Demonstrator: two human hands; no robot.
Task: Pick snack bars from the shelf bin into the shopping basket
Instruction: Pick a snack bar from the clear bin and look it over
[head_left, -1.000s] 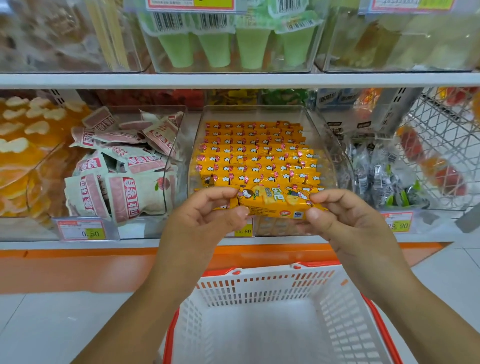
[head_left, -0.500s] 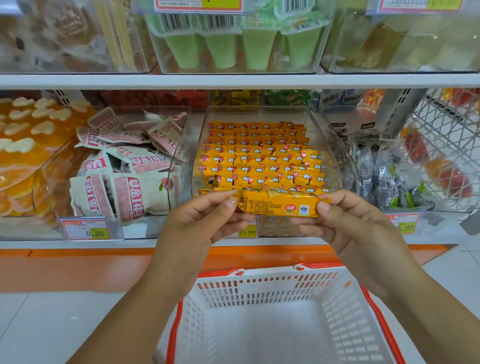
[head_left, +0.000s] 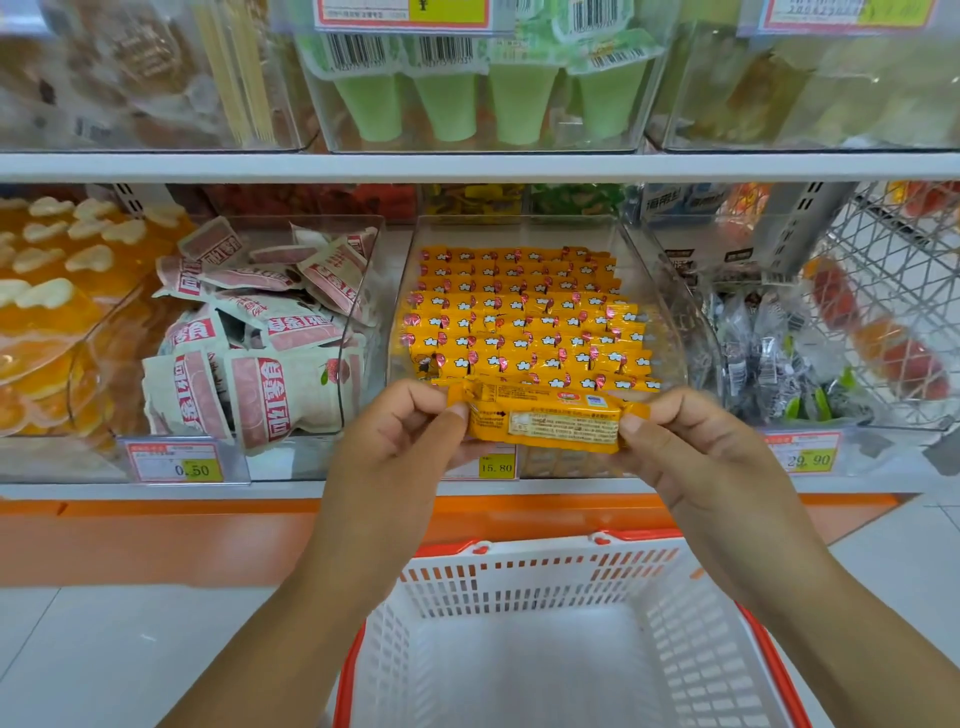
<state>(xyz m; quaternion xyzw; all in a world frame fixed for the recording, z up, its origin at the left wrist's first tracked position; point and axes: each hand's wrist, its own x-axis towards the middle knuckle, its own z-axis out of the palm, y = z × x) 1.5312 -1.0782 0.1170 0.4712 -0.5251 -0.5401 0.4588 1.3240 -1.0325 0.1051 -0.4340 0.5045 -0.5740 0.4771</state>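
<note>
i hold one orange snack bar (head_left: 545, 422) flat between my left hand (head_left: 395, 457) and my right hand (head_left: 696, 457), each pinching one end, i think to read the printed back side. it hangs in front of the clear shelf bin (head_left: 660, 291), above the white shopping basket (head_left: 519, 577) which waits below for the drop

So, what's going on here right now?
A person holds one orange snack bar by its ends, with the left hand and right hand each pinching it and the printed back facing the camera. It sits just in front of the clear shelf bin full of bars. The white shopping basket waits below; the bar is not yet in it.
</note>
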